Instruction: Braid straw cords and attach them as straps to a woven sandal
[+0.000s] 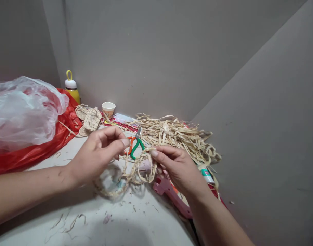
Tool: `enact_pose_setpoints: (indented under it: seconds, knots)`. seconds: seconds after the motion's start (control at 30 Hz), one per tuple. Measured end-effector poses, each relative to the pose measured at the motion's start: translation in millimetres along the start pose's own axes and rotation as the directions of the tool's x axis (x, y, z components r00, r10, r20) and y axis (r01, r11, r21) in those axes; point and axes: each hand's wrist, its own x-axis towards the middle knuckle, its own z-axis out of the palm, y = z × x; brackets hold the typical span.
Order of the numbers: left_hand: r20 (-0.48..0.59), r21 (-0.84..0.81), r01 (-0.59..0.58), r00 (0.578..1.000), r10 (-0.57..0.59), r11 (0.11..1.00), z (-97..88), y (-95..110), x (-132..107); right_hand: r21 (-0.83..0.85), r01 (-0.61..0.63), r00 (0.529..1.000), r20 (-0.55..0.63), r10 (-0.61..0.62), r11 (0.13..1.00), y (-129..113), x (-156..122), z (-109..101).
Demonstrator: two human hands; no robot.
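Observation:
A braided straw cord [132, 177], pale and bent into loops, hangs between my two hands above the table. My right hand [175, 167] pinches the top of a small loop between thumb and fingertips. My left hand [102, 148] is closed, with thumb and forefinger together. A strand of the cord runs up to its fingertips, though the exact hold there is partly hidden. Just behind the cord lie scissors [138, 145] with green and orange handles. Below my right hand is a pink glue gun [171, 196], partly covered by that hand.
A heap of dry straw [171, 133] lies at the back. Woven straw pieces [92, 119], a paper cup [108, 110] and a yellow bottle [72, 89] stand back left. A clear plastic bag [25, 112] rests on a red bag [66, 136]. Straw scraps dot the table [115, 225].

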Motion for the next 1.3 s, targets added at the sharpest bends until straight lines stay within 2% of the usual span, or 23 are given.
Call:
enact_pose_setpoints:
  seconds: [0.03, 0.1, 0.2, 0.4, 0.47, 0.53, 0.6, 0.63, 0.7, 0.77, 0.87, 0.97, 1.07, 1.3]
  knots:
    - [0.011, -0.005, 0.026, 1.0, -0.026, 1.0, -0.3, -1.7, 1.9, -0.045, -0.012, 0.999, 0.043, 0.014, 0.999, -0.9, -1.5, 0.4]
    - [0.126, -0.02, 0.14, 0.983, -0.136, 0.99, 0.0, -7.5, 6.0, -0.126, -0.034, 0.991, 0.128, 0.05, 0.991, -2.6, -4.9, 3.2]
    - [0.307, -0.035, 0.29, 0.914, -0.266, 0.956, 1.1, -16.6, 10.2, -0.166, -0.038, 0.974, 0.215, 0.074, 0.985, -5.3, -8.9, 10.6]
    - [0.435, -0.037, 0.42, 0.824, -0.364, 0.907, 1.4, -23.7, 10.6, -0.027, -0.028, 0.981, 0.193, 0.033, 0.999, -4.8, -9.1, 20.5]
    - [0.454, -0.053, 0.439, 0.811, -0.37, 0.897, 1.2, -25.6, 10.8, -0.03, -0.014, 0.98, 0.198, 0.02, 0.999, -3.8, -8.7, 19.6]
    - [0.441, -0.071, 0.437, 0.82, -0.364, 0.897, 1.0, -26.9, 11.7, -0.098, 0.039, 0.98, 0.196, -0.019, 0.994, -5.2, -9.8, 16.7]
    - [0.403, -0.084, 0.426, 0.841, -0.36, 0.901, 0.9, -27.0, 12.8, -0.232, 0.156, 0.984, 0.124, -0.13, 0.96, -9.8, -12.9, 13.1]
    - [0.379, -0.088, 0.417, 0.854, -0.357, 0.905, 0.9, -26.7, 13.3, -0.318, 0.23, 0.973, 0.079, -0.216, 0.92, -12.9, -15.3, 11.6]
    - [0.338, -0.094, 0.394, 0.876, -0.343, 0.914, 1.0, -25.9, 13.8, -0.486, 0.368, 0.918, 0.053, -0.393, 0.793, -18.7, -21.3, 10.3]
    - [0.314, -0.104, 0.364, 0.895, -0.317, 0.925, 1.0, -25.7, 13.4, -0.604, 0.47, 0.857, 0.138, -0.496, 0.644, -21.2, -27.5, 11.3]
    - [0.296, -0.126, 0.332, 0.912, -0.284, 0.935, 0.9, -27.2, 11.9, -0.703, 0.533, 0.816, 0.28, -0.505, 0.471, -16.5, -33.6, 15.4]
    - [0.306, -0.147, 0.331, 0.911, -0.276, 0.932, 0.4, -29.0, 10.7, -0.77, 0.511, 0.826, 0.317, -0.467, 0.381, -7.7, -34.7, 19.2]
    - [0.326, -0.159, 0.334, 0.906, -0.27, 0.929, -0.2, -29.9, 10.6, -0.781, 0.501, 0.83, 0.31, -0.464, 0.373, -3.3, -33.6, 22.4]
    - [0.327, -0.143, 0.319, 0.909, -0.26, 0.937, -0.5, -30.3, 10.8, -0.708, 0.469, 0.84, 0.172, -0.515, 0.528, -5.1, -29.5, 29.8]
